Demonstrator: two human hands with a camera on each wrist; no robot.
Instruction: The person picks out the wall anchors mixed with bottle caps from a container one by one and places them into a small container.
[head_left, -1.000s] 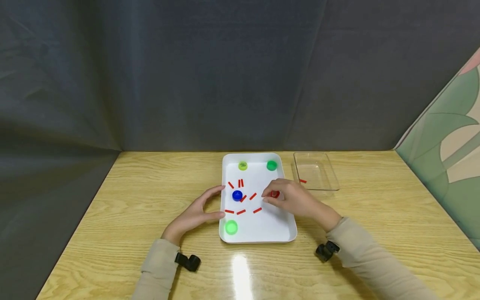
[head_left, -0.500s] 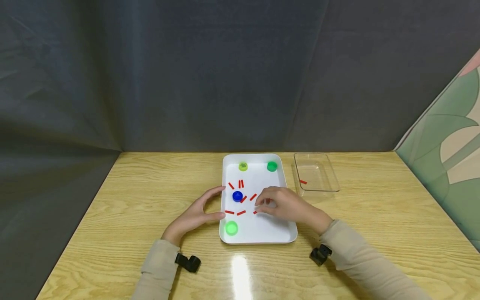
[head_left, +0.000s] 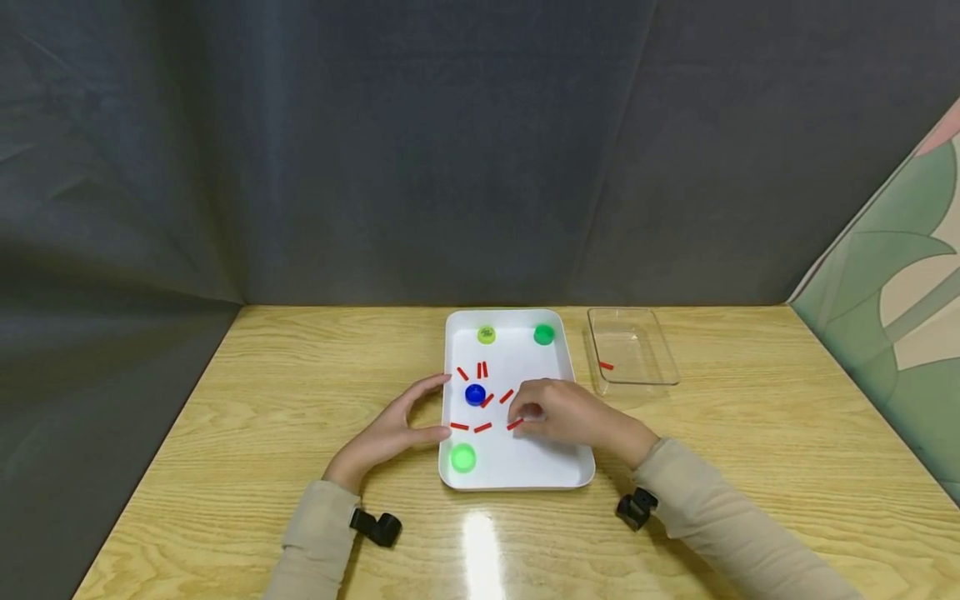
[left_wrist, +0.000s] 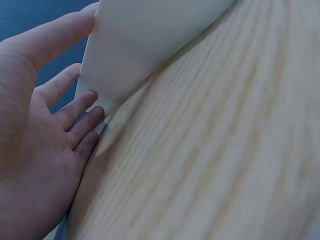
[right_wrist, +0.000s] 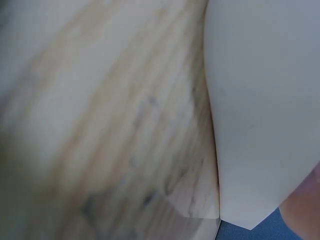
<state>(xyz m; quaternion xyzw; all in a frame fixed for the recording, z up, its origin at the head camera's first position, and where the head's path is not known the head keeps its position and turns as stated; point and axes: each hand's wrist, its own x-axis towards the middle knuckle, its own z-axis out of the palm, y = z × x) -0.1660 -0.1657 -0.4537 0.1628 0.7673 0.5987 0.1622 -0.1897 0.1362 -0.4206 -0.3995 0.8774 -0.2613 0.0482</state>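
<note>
A white tray [head_left: 540, 467] holds several short red sticks [head_left: 483, 427] and round caps: a blue cap [head_left: 475, 395], a bright green cap [head_left: 462, 457], a yellow-green cap [head_left: 486, 334] and a darker green cap [head_left: 543, 334]. With thumb and fingers spread, my left hand [head_left: 388, 425] touches the tray's left wall, also visible in the left wrist view. Over the tray's right half, the curled fingers of my right hand [head_left: 566, 414] pinch a red stick [head_left: 515, 424] low over the tray floor. The right wrist view barely shows that hand.
To the right of the tray stands a clear plastic box [head_left: 637, 350]; one red stick [head_left: 606, 365] shows at its left side. Both lie on a wooden table [head_left: 300, 367], with a dark curtain [head_left: 450, 167] behind.
My right hand has moved left and toward me, down to the red stick, and now covers the red cap seen earlier. The left hand has stayed at the tray wall.
</note>
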